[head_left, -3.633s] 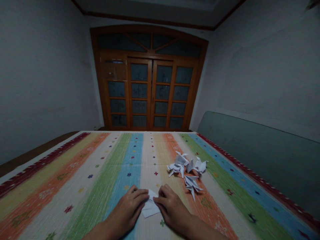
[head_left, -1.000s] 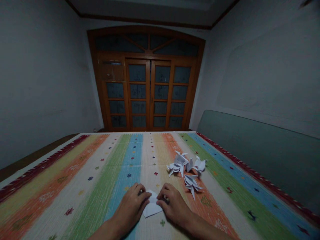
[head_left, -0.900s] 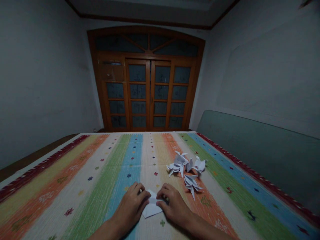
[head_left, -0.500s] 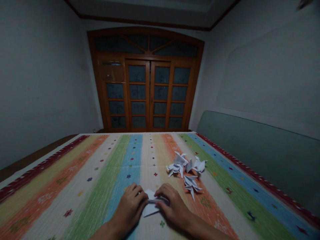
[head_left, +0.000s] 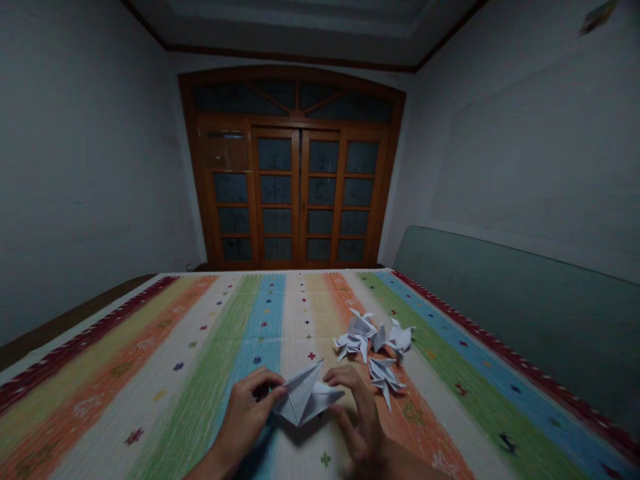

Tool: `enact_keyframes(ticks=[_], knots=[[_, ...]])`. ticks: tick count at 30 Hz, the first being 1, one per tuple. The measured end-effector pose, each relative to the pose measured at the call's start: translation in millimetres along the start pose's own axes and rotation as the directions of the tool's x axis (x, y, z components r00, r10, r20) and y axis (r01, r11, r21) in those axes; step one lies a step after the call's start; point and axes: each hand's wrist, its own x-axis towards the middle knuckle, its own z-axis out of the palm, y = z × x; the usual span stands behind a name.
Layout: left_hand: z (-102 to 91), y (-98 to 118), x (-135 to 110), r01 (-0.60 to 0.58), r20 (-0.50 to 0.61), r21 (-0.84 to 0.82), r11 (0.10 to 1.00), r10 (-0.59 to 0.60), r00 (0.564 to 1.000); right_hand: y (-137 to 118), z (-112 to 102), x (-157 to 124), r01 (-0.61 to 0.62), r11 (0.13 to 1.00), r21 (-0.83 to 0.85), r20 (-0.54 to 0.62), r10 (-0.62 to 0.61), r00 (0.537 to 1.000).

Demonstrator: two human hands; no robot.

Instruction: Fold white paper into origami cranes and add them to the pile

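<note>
A piece of folded white paper [head_left: 300, 399] with pointed flaps and sharp creases is held just above the striped tablecloth, tilted up. My left hand [head_left: 249, 408] pinches its left corner between thumb and fingers. At its right side, my right hand [head_left: 361, 408] is curved round the pointed tip, thumb and fingers apart. Whether those fingertips touch the paper I cannot tell. Several folded white paper figures [head_left: 361, 333] with pointed ends lie in a cluster beyond my right hand; one figure [head_left: 385, 379] is nearest to it.
A striped, patterned tablecloth [head_left: 200, 360] covers the table. Along the right side stands a pale green panel [head_left: 500, 293]. Wooden double doors with glass panes [head_left: 300, 193] are at the far end, between pale walls.
The folded paper has come up from the cloth and spread into a wider shape with raised points. My right hand has moved slightly right and its fingers have parted.
</note>
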Motion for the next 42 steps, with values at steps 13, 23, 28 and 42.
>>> enact_keyframes(ticks=[13, 23, 28, 42], knots=[[9.1, 1, -4, 0.140, 0.021, -0.374, 0.917, -0.143, 0.990, 1, 9, 1, 0.081, 0.956, -0.281, 0.105, -0.054, 0.993], [19.2, -6, -9, 0.222, 0.183, -0.432, 0.874, -0.156, 0.971, -5, 9, 8, 0.117, 0.943, -0.312, 0.166, -0.067, 0.984], [28.0, -10, -16, 0.322, 0.301, -0.446, 0.835, -0.199, 0.933, -2, 9, 4, 0.083, 0.916, -0.392, 0.234, 0.012, 0.972], [33.4, 3, -26, 0.291, 0.123, -0.481, 0.827, -0.265, 0.956, -22, 13, 5, -0.118, 0.988, -0.099, 0.370, 0.147, 0.917]])
